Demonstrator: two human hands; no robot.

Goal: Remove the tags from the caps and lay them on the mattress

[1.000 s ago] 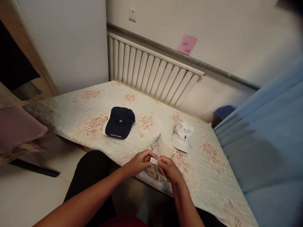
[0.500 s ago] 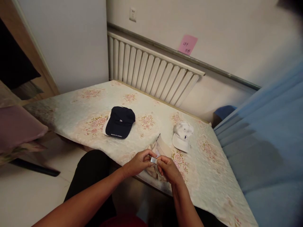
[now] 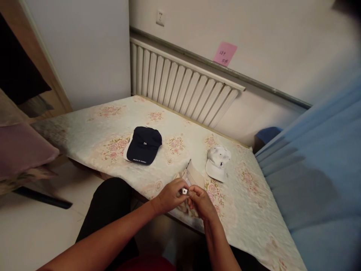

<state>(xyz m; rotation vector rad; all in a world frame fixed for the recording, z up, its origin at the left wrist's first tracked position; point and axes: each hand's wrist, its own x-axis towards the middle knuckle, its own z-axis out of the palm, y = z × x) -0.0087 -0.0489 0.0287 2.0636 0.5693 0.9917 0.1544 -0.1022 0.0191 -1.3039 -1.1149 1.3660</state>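
Observation:
My left hand (image 3: 171, 196) is closed around a small whitish-silver piece (image 3: 184, 191), whose end with a dark round spot faces up at me. Its exact kind cannot be made out. Right beside it, the fingers of my right hand (image 3: 200, 200) are pinched together at the piece's edge; what they grip is too small to name. Beneath both hands lies a beige cap (image 3: 196, 176), brim up, its crown partly hidden by my fingers. A dark navy cap (image 3: 143, 145) with a white-edged brim rests to the left. On the right sits a white cap (image 3: 217, 163).
The caps lie on a table with a floral cloth (image 3: 132, 107). Behind it are a white radiator (image 3: 180, 81) and a wall with a pink note (image 3: 225, 54). A blue curtain (image 3: 318, 177) hangs along the right side. Pink fabric (image 3: 25, 146) is at the left.
My left hand has turned the small piece, so its spotted end shows now instead of a flat silver face. The right hand stays beside it. The caps have not moved.

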